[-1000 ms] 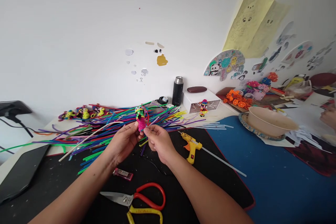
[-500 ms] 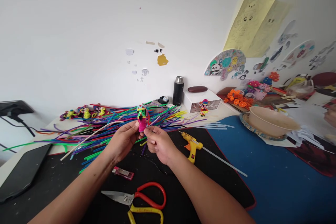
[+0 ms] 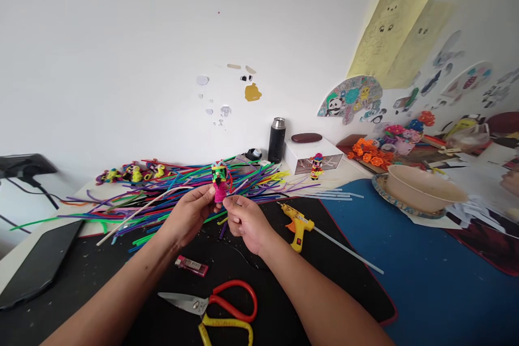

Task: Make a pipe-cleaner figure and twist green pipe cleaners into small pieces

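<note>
My left hand (image 3: pixel 190 213) is closed around the side of a small pipe-cleaner doll (image 3: pixel 219 192), held upright above the mat. The doll has a bright pink lower body and a green, yellow and black upper part. At its lower right edge, my right hand (image 3: pixel 248 221) pinches with thumb and forefinger; the exact spot gripped is partly hidden. Behind both hands spreads a heap of coloured pipe cleaners (image 3: pixel 162 206). Scissors (image 3: pixel 206 305) with red and yellow handles lie below, near a red lighter (image 3: pixel 192 266). A yellow glue gun (image 3: pixel 298 225) rests right of my right hand.
A black flask (image 3: pixel 277 140) and white box (image 3: pixel 312 154) stand by the wall, with a second doll (image 3: pixel 317 166) in front. Several small figures (image 3: pixel 133 173) lie at left. On the right are a beige bowl (image 3: pixel 425 186), clear glue sticks (image 3: pixel 328 194) and, at the edge, another person's hand (image 3: pixel 511 181).
The view has shifted very slightly, so the surroundings sit a little further right. Both hands keep their hold, with the doll in nearly the same place.
</note>
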{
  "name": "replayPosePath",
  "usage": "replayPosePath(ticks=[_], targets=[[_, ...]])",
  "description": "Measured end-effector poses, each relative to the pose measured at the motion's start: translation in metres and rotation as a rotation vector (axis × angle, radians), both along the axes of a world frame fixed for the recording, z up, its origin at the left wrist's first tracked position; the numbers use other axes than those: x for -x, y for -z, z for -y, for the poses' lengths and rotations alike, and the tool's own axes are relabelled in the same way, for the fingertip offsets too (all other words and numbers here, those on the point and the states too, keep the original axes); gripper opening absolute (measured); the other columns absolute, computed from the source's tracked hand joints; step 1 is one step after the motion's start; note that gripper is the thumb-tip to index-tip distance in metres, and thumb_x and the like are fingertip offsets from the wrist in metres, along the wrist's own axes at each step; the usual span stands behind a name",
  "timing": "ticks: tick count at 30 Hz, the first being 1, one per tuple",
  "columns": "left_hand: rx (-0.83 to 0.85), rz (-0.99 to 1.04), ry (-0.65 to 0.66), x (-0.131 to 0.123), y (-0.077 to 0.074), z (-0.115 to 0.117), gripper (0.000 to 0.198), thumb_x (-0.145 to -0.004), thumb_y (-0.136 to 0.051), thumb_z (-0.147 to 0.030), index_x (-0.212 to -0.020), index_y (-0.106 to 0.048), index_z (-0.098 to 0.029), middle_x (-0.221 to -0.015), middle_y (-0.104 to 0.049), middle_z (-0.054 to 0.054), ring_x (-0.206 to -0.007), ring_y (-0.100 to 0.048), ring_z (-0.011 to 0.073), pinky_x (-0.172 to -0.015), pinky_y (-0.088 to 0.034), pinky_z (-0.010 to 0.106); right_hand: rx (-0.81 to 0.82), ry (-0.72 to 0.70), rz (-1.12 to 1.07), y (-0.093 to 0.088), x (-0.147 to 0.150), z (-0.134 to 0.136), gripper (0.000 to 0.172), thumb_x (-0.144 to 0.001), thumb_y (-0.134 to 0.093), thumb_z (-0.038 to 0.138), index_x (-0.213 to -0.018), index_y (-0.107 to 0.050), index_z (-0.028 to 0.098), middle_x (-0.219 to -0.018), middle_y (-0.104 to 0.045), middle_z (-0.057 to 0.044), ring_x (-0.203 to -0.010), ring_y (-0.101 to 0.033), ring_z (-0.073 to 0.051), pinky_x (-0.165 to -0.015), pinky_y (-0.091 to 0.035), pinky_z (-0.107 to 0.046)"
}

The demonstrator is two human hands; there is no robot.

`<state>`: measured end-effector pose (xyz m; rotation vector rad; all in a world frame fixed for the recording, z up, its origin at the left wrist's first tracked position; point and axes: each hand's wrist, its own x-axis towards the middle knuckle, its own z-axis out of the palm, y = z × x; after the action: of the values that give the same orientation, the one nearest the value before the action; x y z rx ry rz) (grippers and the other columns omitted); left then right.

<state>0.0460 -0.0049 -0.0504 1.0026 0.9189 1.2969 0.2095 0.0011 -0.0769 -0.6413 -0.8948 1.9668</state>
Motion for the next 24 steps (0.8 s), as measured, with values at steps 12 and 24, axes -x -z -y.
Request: replayPosePath(ticks=[12,24], targets=[[0.006,0.015,-0.002,-0.001,0.005,0.000,0.039,-0.073,-0.095,-0.050,-0.080,-0.079,-0.015,-0.075,-0.065,0.004,-0.070,-0.054,0.0153,-0.066,-0.050,0.026,-0.023,0.005,0.028,0.000,0.001,0.000,0.051,-0.070,-0.092,0.055,-0.082,-0.059,0.019,-0.051,-0.041,0.014,-0.038,-0.024,-0.003,-0.043,-0.007,-0.024],[0.029,-0.028,-0.125,0.018,-0.002,-0.011,0.042,-0.063,-0.100,-0.049,-0.081,-0.080,-0.016,-0.083,-0.074,0.008,-0.075,-0.065,0.0209,-0.070,-0.058,0.031,-0.106,0.127,0.115,-0.003,0.003,0.003,0.052,-0.073,-0.087,0.063,-0.086,-0.063,0.019,-0.052,-0.041,0.013,-0.041,-0.025,-0.005,-0.043,-0.012,-0.024]])
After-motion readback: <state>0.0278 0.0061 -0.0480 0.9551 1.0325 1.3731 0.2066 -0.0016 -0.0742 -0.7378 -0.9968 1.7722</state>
